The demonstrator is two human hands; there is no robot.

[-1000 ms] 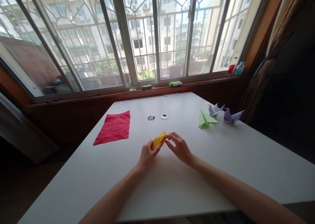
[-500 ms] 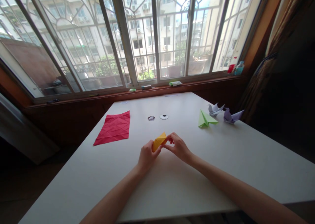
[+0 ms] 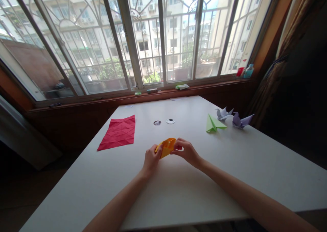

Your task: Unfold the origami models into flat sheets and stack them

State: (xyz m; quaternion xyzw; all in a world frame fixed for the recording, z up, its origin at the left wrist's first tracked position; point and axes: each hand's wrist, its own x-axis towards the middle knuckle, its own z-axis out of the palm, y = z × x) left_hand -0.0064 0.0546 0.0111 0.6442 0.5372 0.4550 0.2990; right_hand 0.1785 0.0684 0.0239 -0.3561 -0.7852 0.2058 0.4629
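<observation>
At about ten o'clock from the hands a creased red sheet (image 3: pixel 117 132) lies flat on the white table (image 3: pixel 178 191), unfolded but already scored with a grid of folds. At the middle, the left hand (image 3: pixel 151 160) pinches the near-left edge of a yellow paper (image 3: pixel 166 146), fingers closed narrow on it. The right hand (image 3: pixel 187 151) grips its right side at three o'clock, thumb and fingertips tight on the fold. The paper is held just above the table and looks partly opened into a pocket shape, so by my reading it is mid-fold, not yet a finished figure. At twelve o'clock sit two small round marks (image 3: pixel 164 121). Toward two o'clock stand finished pieces: a green paper plane (image 3: pixel 213 123) and two purple paper birds (image 3: pixel 233 117).
</observation>
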